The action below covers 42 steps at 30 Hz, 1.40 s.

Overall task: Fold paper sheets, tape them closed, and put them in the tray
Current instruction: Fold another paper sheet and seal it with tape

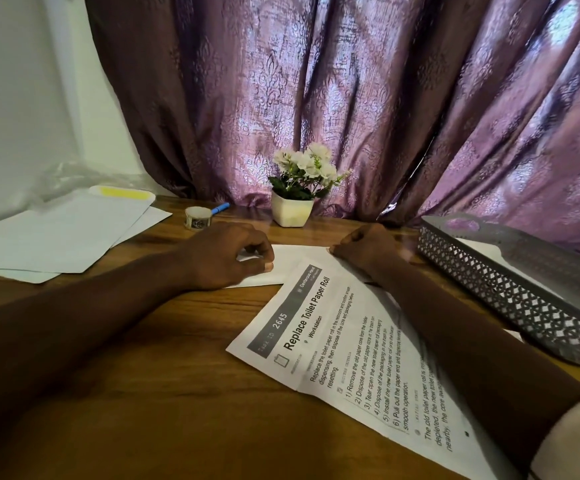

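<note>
The left hand's (226,259) thumb and curled fingertips (268,267) pinched the near-left end of a blank white paper (290,263) lying flat on the wooden table (164,375). The right hand (368,251) had its fingers curled tight at the paper's far edge, though whether they gripped or only pressed could not be told. A printed sheet (333,341) overlapped that paper. This looked like the folding step, the crease being set. Next would come taping, which called for a reach to the tape roll (197,217) beyond the left hand. The metal tray (510,292) waited to the right.
</note>
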Available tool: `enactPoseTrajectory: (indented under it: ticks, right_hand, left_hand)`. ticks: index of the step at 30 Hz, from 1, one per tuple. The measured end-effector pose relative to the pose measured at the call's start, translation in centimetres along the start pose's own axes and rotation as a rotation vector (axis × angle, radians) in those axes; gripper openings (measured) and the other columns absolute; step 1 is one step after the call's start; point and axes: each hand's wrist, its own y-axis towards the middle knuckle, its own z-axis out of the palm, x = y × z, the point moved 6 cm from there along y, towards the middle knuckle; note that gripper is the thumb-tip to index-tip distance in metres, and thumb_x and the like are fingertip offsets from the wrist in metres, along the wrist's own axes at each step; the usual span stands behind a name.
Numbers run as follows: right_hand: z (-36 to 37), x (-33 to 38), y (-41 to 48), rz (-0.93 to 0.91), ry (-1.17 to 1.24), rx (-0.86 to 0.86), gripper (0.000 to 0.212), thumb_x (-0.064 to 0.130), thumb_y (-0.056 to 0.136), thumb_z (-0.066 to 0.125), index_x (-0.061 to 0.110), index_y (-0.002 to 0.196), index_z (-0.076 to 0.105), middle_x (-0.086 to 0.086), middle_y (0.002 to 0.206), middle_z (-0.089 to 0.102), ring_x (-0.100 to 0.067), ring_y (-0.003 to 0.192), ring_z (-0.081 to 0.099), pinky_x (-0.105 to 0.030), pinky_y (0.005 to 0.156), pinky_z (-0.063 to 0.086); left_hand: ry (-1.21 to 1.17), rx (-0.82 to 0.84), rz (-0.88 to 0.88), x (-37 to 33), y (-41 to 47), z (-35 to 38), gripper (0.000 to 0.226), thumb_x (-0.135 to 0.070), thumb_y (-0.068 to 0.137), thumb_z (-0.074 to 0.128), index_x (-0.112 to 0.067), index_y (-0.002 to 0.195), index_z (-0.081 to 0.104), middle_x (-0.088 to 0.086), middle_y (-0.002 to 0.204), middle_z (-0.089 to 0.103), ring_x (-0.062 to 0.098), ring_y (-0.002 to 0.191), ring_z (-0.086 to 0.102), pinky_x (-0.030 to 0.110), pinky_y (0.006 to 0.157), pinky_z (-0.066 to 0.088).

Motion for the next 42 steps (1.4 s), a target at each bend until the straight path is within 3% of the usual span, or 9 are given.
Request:
enactPoseTrajectory:
  ticks: [4, 7, 15, 19, 23, 30, 35, 39, 42]
  right_hand:
    - [0.3, 0.3, 0.3, 0.043, -0.030, 0.016, 0.042, 0.039, 0.068, 0.092, 0.005, 0.088, 0.077, -0.014, 0.093, 0.077, -0.024, 0.083, 0.070, -0.035, 0.074, 0.056]
    - [0.6, 0.8, 0.0, 0.033, -0.113, 0.017, 0.051, 0.049, 0.067, 0.088, 0.007, 0.094, 0.077, -0.015, 0.102, 0.077, -0.022, 0.087, 0.066, -0.039, 0.083, 0.058]
    - [-0.2, 1.4, -0.9, 0.085, -0.146, -0.040, 0.046, 0.041, 0.075, 0.085, 0.007, 0.104, 0.076, -0.014, 0.107, 0.075, -0.030, 0.103, 0.072, -0.032, 0.076, 0.052]
    - [-0.1, 1.6, -1.1, 0.093, -0.171, -0.073, 0.041, 0.039, 0.072, 0.084, 0.009, 0.100, 0.077, -0.012, 0.102, 0.076, -0.030, 0.102, 0.072, -0.031, 0.076, 0.054]
    - [-0.4, 1.6, -0.8, 0.082, -0.176, -0.069, 0.036, 0.034, 0.075, 0.086, 0.010, 0.099, 0.078, -0.011, 0.103, 0.078, -0.028, 0.102, 0.073, -0.036, 0.086, 0.061]
    - [-0.6, 1.2, -0.8, 0.027, -0.181, -0.043, 0.021, 0.025, 0.079, 0.084, 0.010, 0.092, 0.080, -0.011, 0.098, 0.078, -0.027, 0.098, 0.073, -0.034, 0.083, 0.059]
    - [-0.8, 1.9, -0.7, -0.028, -0.252, 0.036, 0.007, 0.022, 0.086, 0.077, 0.016, 0.084, 0.078, -0.002, 0.091, 0.076, -0.018, 0.090, 0.071, -0.025, 0.073, 0.049]
    - [-0.6, 2.1, -0.4, -0.050, -0.269, 0.084, 0.007, 0.017, 0.085, 0.078, 0.012, 0.089, 0.082, -0.008, 0.095, 0.079, -0.022, 0.093, 0.074, -0.035, 0.084, 0.061]
    - [-0.7, 1.9, -0.3, -0.080, -0.259, 0.145, 0.009, 0.011, 0.088, 0.075, 0.012, 0.092, 0.083, -0.004, 0.097, 0.079, -0.016, 0.091, 0.071, -0.028, 0.082, 0.057]
  left_hand:
    - [0.000, -0.003, 0.008, -0.1, 0.0, 0.0, 0.018, -0.041, 0.092, 0.070, -0.032, 0.108, 0.072, -0.017, 0.106, 0.068, 0.003, 0.101, 0.061, 0.040, 0.091, 0.055]
    - [0.000, -0.001, 0.005, -0.1, 0.1, 0.0, 0.018, -0.040, 0.092, 0.071, -0.032, 0.108, 0.072, -0.018, 0.107, 0.068, 0.003, 0.101, 0.061, 0.039, 0.091, 0.055]
    - [0.021, 0.015, 0.009, -0.2, 0.0, 0.1, 0.018, -0.040, 0.093, 0.069, -0.035, 0.110, 0.071, -0.018, 0.109, 0.067, 0.004, 0.102, 0.061, 0.041, 0.091, 0.054]
    - [0.036, 0.029, 0.017, -0.4, 0.0, 0.0, 0.017, -0.041, 0.094, 0.067, -0.035, 0.110, 0.070, -0.017, 0.109, 0.066, 0.003, 0.103, 0.058, 0.038, 0.092, 0.052]
    - [0.034, 0.033, 0.018, -0.5, -0.1, 0.1, 0.018, -0.041, 0.095, 0.066, -0.035, 0.111, 0.070, -0.017, 0.111, 0.065, 0.003, 0.105, 0.058, 0.039, 0.093, 0.052]
    - [0.045, 0.033, 0.022, -0.3, 0.0, 0.3, 0.020, -0.044, 0.095, 0.066, -0.036, 0.113, 0.070, -0.017, 0.112, 0.065, 0.004, 0.105, 0.059, 0.043, 0.093, 0.053]
    - [0.030, 0.035, 0.019, -0.4, 0.0, 0.3, 0.019, -0.041, 0.094, 0.067, -0.034, 0.112, 0.071, -0.015, 0.112, 0.066, 0.006, 0.105, 0.059, 0.042, 0.092, 0.053]
    - [0.021, 0.030, 0.012, -0.2, 0.0, 0.3, 0.018, -0.041, 0.094, 0.068, -0.034, 0.110, 0.071, -0.015, 0.111, 0.066, 0.005, 0.104, 0.060, 0.041, 0.092, 0.053]
    - [0.017, 0.021, 0.016, -0.3, 0.1, 0.3, 0.018, -0.041, 0.093, 0.069, -0.034, 0.110, 0.071, -0.016, 0.110, 0.066, 0.004, 0.103, 0.060, 0.041, 0.092, 0.054]
